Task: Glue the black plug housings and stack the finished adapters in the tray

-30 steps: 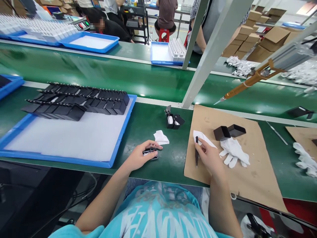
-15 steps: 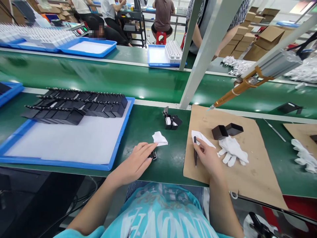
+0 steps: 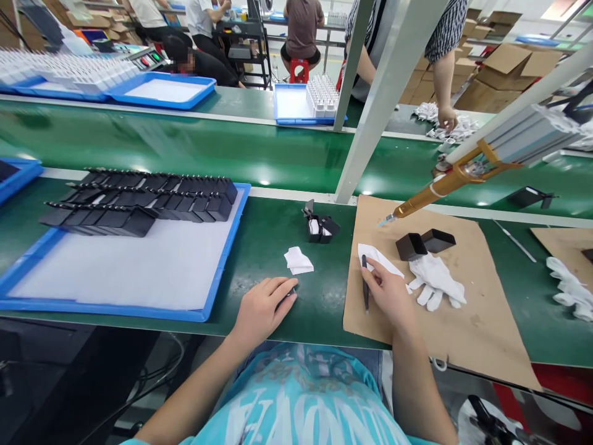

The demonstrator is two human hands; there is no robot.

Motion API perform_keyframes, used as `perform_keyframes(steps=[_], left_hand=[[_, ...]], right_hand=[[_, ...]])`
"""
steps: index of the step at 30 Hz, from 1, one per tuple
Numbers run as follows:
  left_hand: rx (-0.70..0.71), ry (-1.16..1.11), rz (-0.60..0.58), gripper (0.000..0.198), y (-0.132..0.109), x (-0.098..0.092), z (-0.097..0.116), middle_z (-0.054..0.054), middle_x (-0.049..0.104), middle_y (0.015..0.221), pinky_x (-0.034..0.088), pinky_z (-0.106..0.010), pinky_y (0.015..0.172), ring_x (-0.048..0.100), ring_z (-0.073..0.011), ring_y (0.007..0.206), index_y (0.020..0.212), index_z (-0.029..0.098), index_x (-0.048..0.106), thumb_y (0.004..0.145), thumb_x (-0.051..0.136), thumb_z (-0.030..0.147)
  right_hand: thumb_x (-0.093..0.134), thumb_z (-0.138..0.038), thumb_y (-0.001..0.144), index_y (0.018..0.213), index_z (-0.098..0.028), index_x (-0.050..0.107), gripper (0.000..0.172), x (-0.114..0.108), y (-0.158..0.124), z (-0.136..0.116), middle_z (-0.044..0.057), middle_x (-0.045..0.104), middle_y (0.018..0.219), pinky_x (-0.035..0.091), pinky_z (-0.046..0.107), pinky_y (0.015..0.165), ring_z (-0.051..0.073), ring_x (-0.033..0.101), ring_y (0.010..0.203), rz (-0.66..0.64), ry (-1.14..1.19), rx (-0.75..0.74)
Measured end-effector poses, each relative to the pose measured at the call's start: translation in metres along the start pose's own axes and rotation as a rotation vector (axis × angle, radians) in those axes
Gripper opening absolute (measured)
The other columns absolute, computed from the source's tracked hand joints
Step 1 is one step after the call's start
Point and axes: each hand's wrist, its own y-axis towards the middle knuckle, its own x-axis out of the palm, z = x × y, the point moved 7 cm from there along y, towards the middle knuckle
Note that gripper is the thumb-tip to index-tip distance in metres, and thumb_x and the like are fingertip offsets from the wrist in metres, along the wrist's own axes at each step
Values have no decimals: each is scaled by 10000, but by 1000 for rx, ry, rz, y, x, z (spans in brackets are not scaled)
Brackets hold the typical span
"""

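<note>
My left hand (image 3: 265, 304) rests on the green bench near its front edge, fingers closed over a small dark object (image 3: 286, 296) that they mostly cover. Just beyond it lies a folded white cloth (image 3: 299, 260). My right hand (image 3: 386, 287) is on the brown cardboard sheet (image 3: 445, 334), its fingers round a black pen-like tool (image 3: 365, 290). A white paper piece (image 3: 380, 260) lies under those fingers. To the right are a white glove (image 3: 437, 281) and two open black boxes (image 3: 411, 247). Small black containers with white contents (image 3: 320, 227) stand behind the cloth.
On the left, a blue-rimmed tray (image 3: 208, 303) holds rows of black boxes (image 3: 194, 194). A slanted metal post (image 3: 370, 117) rises behind the bench. An orange-brown tool (image 3: 430, 191) hangs over the cardboard. A person's hand (image 3: 447, 117) reaches down across the barrier.
My left hand has drawn slightly back and its fingers have curled over the small dark object. The hanging tool has shifted slightly. Across the barrier, the person's hand has moved over the white pile.
</note>
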Motion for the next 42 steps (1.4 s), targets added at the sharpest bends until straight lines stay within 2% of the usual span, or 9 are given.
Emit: perform_keyframes(steps=[5,10,13,17,23,28,33,37,42], left_hand=[[59,185,-192,291,1,9,-5,-41,665,890,439,-256,572,619,-192,773,1206,283,621,939,547,369],[-3,21,-246,206,5,10,-7,-42,596,872,449,-260,600,597,-188,769,1090,261,624,937,514,346],[-253,-361,-206,249,3,9,-21,-29,609,893,481,-273,632,606,-181,764,1121,266,572,928,515,413],[-669,-1182,-90,367,-8,18,-34,-5,561,784,416,-247,463,529,-146,575,1158,281,484,924,434,559],[-769,-1565,2,372,-9,21,-30,-19,524,763,396,-244,489,519,-137,598,1119,254,527,882,511,541],[-627,-1184,109,414,-6,-14,-56,-32,581,850,473,-306,602,574,-183,700,1180,262,508,887,496,555],[-403,63,377,432,10,-109,-123,-91,629,925,439,-405,827,567,-276,895,1174,212,592,852,592,501],[-418,709,219,415,23,-147,-190,-168,665,904,362,-489,879,517,-369,1009,1154,139,623,903,495,444],[-459,936,166,440,20,-169,-241,-217,586,1141,345,-491,892,449,-394,1121,1216,117,559,927,421,418]], right_hand=[[435,-527,911,1287,-164,611,551,-1,-1,-2,42,704,746,487,341,698,213,648,673,-3,2,2],[447,-524,902,1257,-164,631,538,-2,-1,-2,49,704,742,490,350,693,223,648,681,21,3,-14],[437,-531,899,1263,-158,627,554,-2,0,-2,55,709,734,489,356,688,229,645,665,20,28,-22],[449,-538,889,1254,-164,635,555,-2,0,-2,55,721,744,489,353,681,232,653,673,20,35,-20],[443,-550,889,1262,-156,629,573,0,1,2,38,688,701,473,346,665,222,641,644,26,31,-18],[442,-556,858,1261,-167,631,591,-1,5,12,50,694,717,464,364,651,251,649,674,78,-24,13],[439,-570,809,1210,-185,658,598,-5,10,18,54,699,713,467,379,636,273,664,689,116,-83,50],[431,-582,801,1183,-228,668,571,-4,14,16,41,703,750,480,379,634,257,662,682,92,-70,46],[465,-534,825,1181,-207,662,522,-4,11,11,40,674,730,492,383,656,223,629,638,122,-2,16]])
